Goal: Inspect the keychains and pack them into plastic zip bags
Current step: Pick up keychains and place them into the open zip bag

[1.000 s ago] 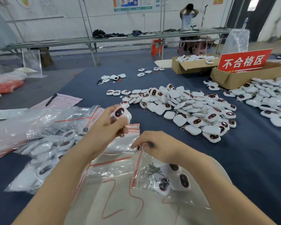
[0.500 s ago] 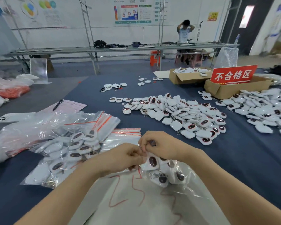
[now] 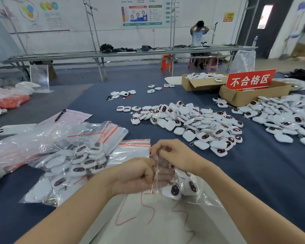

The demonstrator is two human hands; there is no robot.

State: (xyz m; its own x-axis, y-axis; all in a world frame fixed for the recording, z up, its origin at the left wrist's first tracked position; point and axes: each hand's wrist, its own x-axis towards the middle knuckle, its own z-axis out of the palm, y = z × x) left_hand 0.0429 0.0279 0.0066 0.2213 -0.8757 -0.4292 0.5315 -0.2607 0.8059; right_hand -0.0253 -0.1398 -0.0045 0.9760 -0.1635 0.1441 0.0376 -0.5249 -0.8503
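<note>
A small clear zip bag (image 3: 181, 187) with a red seal line holds several white keychains with dark oval faces. It hangs just above a white sheet (image 3: 158, 219) marked with red scribbles. My left hand (image 3: 139, 175) grips the bag's left side near its mouth. My right hand (image 3: 176, 154) pinches the top edge of the same bag. A large loose pile of white keychains (image 3: 192, 124) lies on the blue table cover beyond my hands.
Filled zip bags (image 3: 74, 166) and empty bags (image 3: 134, 147) lie at the left. A second keychain heap (image 3: 287, 113) spreads at the right, behind it cardboard boxes with a red sign (image 3: 250, 80). A phone (image 3: 9, 130), pen and pink paper (image 3: 72, 116) sit far left. A person stands at a distant bench.
My left hand held one keychain up a second ago; it has come down to the bag and that keychain is no longer in it. Both hands now hold the bag's mouth together.
</note>
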